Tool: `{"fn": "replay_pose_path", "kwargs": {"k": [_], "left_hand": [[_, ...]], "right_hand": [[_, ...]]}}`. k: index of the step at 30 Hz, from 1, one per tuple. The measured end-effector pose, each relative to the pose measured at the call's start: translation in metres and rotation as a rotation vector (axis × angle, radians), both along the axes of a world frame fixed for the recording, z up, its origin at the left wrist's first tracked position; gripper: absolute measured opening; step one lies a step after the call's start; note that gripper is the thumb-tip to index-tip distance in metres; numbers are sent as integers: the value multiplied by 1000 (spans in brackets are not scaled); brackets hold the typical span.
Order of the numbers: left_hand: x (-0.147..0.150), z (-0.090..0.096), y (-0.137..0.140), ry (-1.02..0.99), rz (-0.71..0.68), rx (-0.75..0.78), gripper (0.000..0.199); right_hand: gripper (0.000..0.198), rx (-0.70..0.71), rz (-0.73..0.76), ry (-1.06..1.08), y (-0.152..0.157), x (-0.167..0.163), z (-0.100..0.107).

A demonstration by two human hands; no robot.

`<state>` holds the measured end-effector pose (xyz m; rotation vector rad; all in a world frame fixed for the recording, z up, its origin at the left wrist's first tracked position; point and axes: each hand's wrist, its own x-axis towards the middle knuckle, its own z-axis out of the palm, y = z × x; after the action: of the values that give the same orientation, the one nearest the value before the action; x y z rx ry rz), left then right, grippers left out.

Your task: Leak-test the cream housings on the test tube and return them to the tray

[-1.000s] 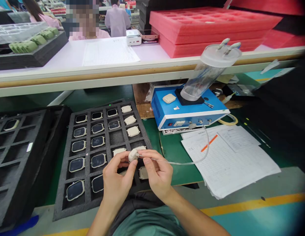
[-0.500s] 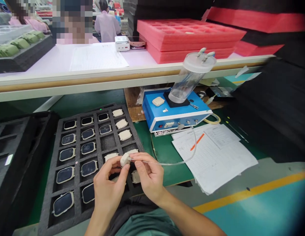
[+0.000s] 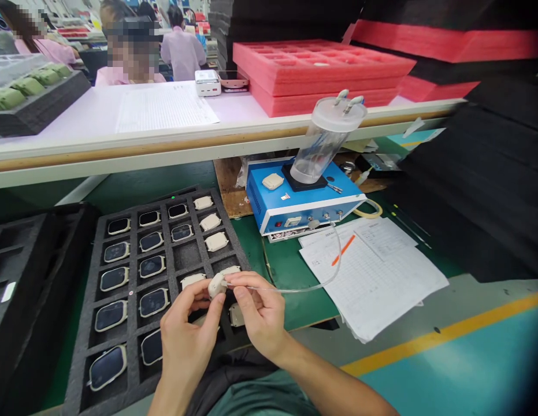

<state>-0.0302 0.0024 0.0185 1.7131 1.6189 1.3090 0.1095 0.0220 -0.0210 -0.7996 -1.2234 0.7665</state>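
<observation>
Between thumb and fingers, my left hand (image 3: 190,323) grips a cream watch case (image 3: 217,285) above a black foam tray (image 3: 134,346). My right hand (image 3: 262,315) pinches the end of a clear thin tube (image 3: 295,290) against the side of the case. That tube curves back to the front of a blue box machine (image 3: 310,202), on which a clear cylinder (image 3: 318,141) and another cream case (image 3: 273,181) stand. Watches with dark screens (image 3: 111,315) and cream cases lying screen-down or bare (image 3: 216,241) fill many tray pockets; my hands hide some.
Printed sheets (image 3: 377,283) with an orange pen (image 3: 343,250) lie right of the machine. A white shelf (image 3: 164,141) crosses above, carrying red foam trays (image 3: 321,69) and a power bank (image 3: 207,84). Black foam stacks (image 3: 477,190) rise at right. Several people sit beyond the shelf.
The whole view has shifted slightly, with the scene sliding a little left. Both hands keep the same hold on the watch case and the tube.
</observation>
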Motion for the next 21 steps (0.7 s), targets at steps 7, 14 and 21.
{"fn": "replay_pose_path", "kwargs": {"k": [7, 14, 21], "left_hand": [[-44, 49, 49, 685, -85, -71, 28], [-64, 65, 111, 919, -321, -352, 35], [-58, 55, 138, 1004, -123, -329, 26]], "right_hand": [[21, -54, 35, 81, -10, 1, -7], [19, -90, 53, 91, -14, 0, -9], [19, -94, 47, 54, -13, 1, -12]]}}
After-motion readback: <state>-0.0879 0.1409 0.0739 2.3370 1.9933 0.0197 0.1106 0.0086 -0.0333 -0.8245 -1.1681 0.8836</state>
